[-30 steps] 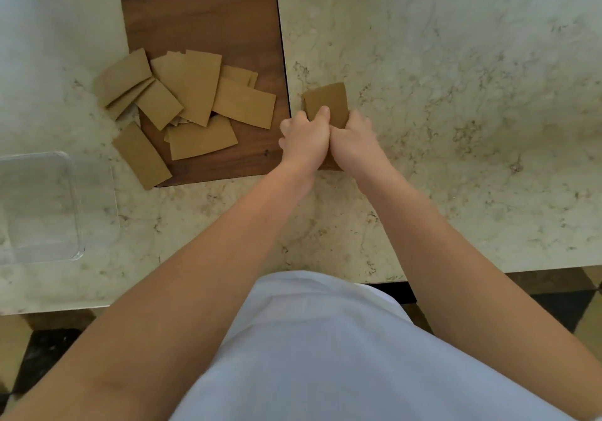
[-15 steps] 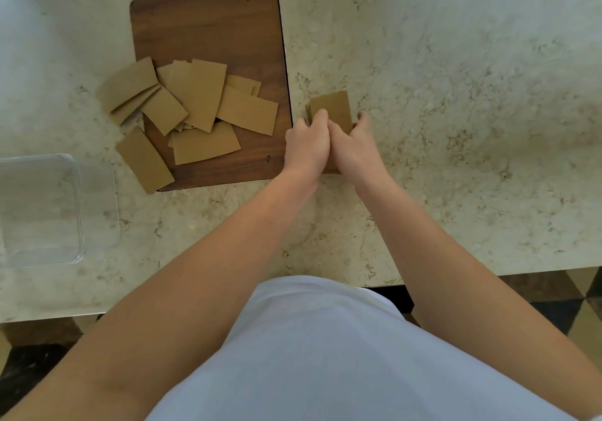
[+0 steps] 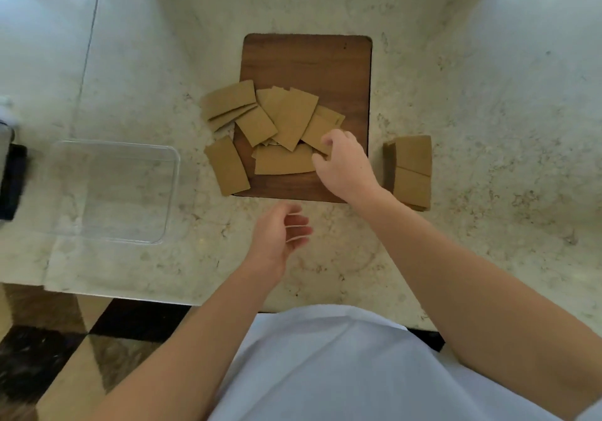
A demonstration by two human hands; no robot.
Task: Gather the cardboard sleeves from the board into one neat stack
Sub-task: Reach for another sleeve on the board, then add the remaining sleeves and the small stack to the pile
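Right hand (image 3: 342, 163) reaches over the near right part of the dark wooden cutting board (image 3: 306, 58), fingers curled onto the edge of 1 tan flat cardboard sleeve (image 3: 317, 133); whether the pinch is complete cannot be told. Left hand (image 3: 280, 235) hovers above the pale marble counter (image 3: 488, 127) near the board, fingers loosely curled, holding nothing.

Head view, only view supplied: roughly 8 loose sleeves (image 3: 286, 117) lie overlapped on the board's near half, several overhanging its left edge onto the counter. The started stack of sleeves (image 3: 412, 169) sits on the counter just right of the board, its top layers slightly offset. A clear plastic container (image 3: 114, 192) stands well left.

Assessment: pickup in progress, most sleeves outstanding. Recommended: lift the gripped sleeve clear without dragging neighbours, lay it square on the stack, then true the edges with both hands.
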